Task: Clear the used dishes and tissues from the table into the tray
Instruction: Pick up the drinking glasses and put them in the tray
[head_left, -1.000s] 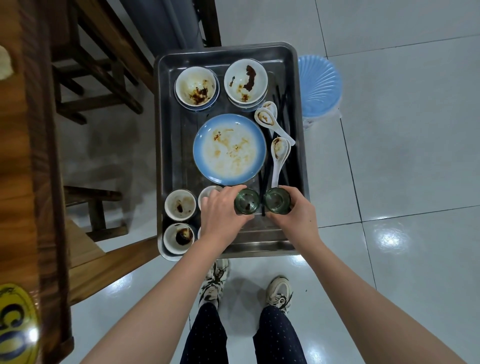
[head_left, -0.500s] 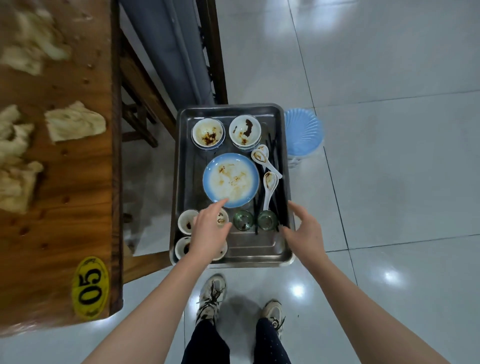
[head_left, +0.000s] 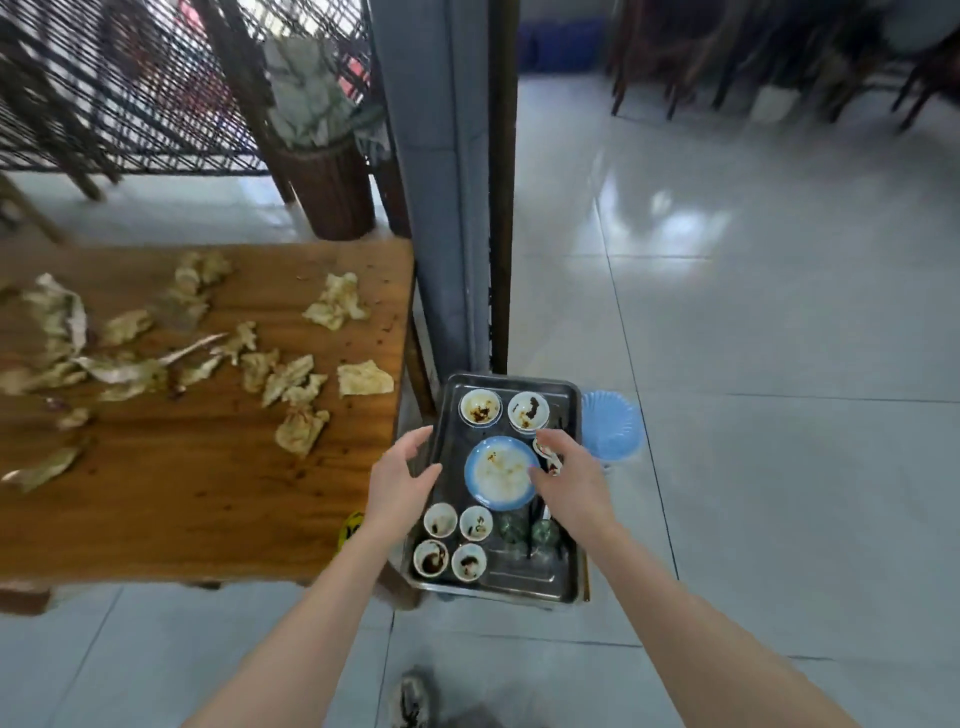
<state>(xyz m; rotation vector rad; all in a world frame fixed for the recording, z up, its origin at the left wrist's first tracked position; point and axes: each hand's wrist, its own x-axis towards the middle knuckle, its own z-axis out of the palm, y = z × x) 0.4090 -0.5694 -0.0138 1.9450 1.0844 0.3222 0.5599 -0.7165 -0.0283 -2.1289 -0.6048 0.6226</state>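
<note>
Holding soiled bowls, cups and a plate (head_left: 501, 472), the tray (head_left: 567, 540) sits under both empty, spread-fingered hands.

The right hand (head_left: 569, 480) covers the spoons (head_left: 546, 453) and part of the blue plate (head_left: 500, 472). The tissues (head_left: 156, 343) at the table's (head_left: 208, 499) left are motion-blurred and cut by the frame edge. The yellow number sticker (head_left: 352, 526) is mostly hidden behind the left forearm.

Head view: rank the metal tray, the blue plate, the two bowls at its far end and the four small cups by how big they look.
1. Metal tray
2. Blue plate
3. Two bowls, alike
4. Four small cups, roughly alike; being nearer the camera may flatter them.
</note>
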